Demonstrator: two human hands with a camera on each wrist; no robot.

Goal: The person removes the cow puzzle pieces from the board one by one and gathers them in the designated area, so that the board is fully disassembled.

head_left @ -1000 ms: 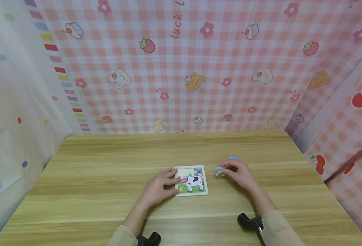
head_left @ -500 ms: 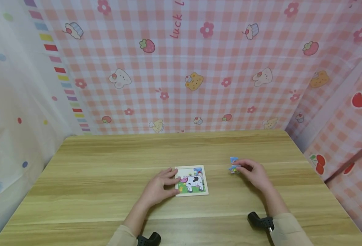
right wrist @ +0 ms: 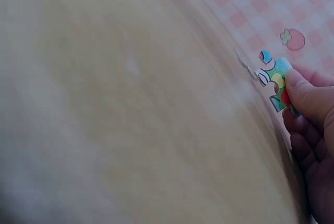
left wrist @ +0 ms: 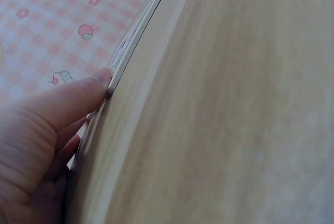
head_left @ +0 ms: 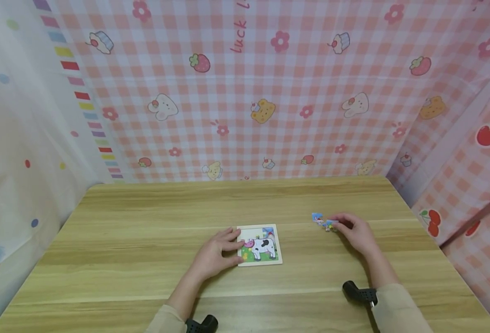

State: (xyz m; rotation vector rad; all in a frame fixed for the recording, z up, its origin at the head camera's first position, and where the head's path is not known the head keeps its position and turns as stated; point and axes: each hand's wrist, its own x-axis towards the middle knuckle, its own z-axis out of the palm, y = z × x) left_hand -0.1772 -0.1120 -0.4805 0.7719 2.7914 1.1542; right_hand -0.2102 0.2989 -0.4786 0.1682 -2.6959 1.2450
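A square cow jigsaw puzzle in a pale frame (head_left: pixel 251 232) lies flat at mid-table, its upper-left part blank. My left hand (head_left: pixel 217 254) rests at the frame's left side, fingers spread over that edge. In the left wrist view, the thumb (left wrist: pixel 96 85) presses against the frame's rim. Between thumb and fingers, my right hand (head_left: pixel 353 233) pinches a colourful jigsaw piece (head_left: pixel 330 225). The right wrist view shows this piece (right wrist: pixel 282 80) tilted up, with green, yellow and red on it. A second, blue jigsaw piece (head_left: pixel 317 217) lies just left of the held one.
The wood-grain table (head_left: pixel 145 203) runs back to a pink checked curtain (head_left: pixel 245 74). More patterned cloth hangs at the left and right sides. A black wrist mount (head_left: pixel 359 293) sticks out from the right sleeve, and another (head_left: pixel 203 323) from the left.
My right hand has moved right, away from the puzzle frame, carrying the pinched piece close to the second piece. That second piece shows more fully now. My left hand has stayed put.
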